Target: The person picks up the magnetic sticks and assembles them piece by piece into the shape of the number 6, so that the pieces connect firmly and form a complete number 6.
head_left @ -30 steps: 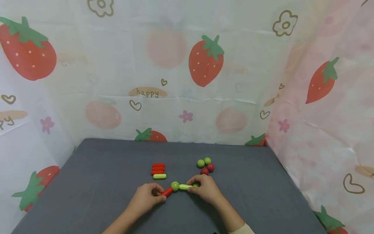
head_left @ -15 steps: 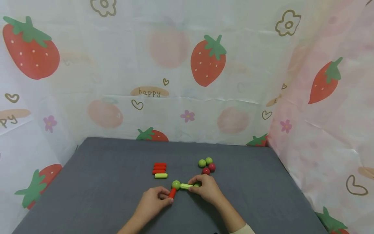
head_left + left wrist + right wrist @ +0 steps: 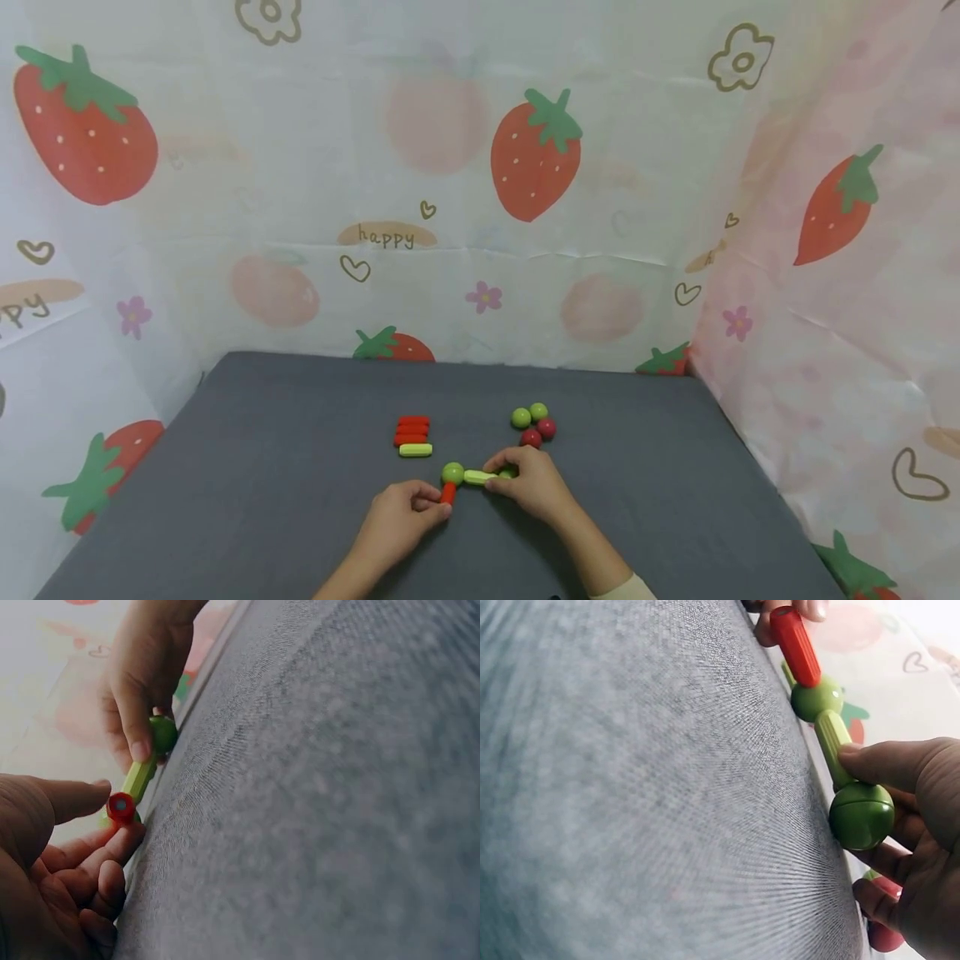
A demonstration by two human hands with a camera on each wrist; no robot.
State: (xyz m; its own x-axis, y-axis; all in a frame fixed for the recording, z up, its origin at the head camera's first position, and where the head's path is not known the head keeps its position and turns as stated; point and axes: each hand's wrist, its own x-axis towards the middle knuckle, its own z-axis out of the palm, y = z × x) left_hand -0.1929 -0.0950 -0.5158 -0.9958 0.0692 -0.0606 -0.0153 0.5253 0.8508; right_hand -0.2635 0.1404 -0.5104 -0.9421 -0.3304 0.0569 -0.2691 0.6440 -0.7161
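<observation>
And what a canvas behind it all: a pale backdrop (image 3: 637,167) fills the upper view, printed with strawberries, hearts, flowers and the word "happy", turning pinker down the right side! Below it spreads the dark grey cloth-covered table (image 3: 225,517), and the action sits around its middle. On the right, the right hand (image 3: 532,483), a cream sleeve (image 3: 624,588) on its forearm, and it's a neat pinch: thumb and fingers on a yellow-green rod (image 3: 477,477), close to the end that meets an outer green ball (image 3: 861,816). Across to the left hand (image 3: 401,521), and it's a pinch here too, thumb on one side, fingers on the other, holding a red rod (image 3: 448,493) whose hexagonal tip faces the left wrist camera!

Between the hands, here's the bent line they form: the red rod points from the person's side up to a central green ball (image 3: 453,473), that's the corner, and the yellow-green rod runs off rightward to the outer one. Just beyond the right hand, a cluster of loose balls, two green balls (image 3: 521,418) at the back, two dark red balls (image 3: 547,429) in front. And the smallest group, over to the left, three loose red rods (image 3: 413,430) side by side, with a loose yellow-green rod (image 3: 416,451) lying parallel just in front
</observation>
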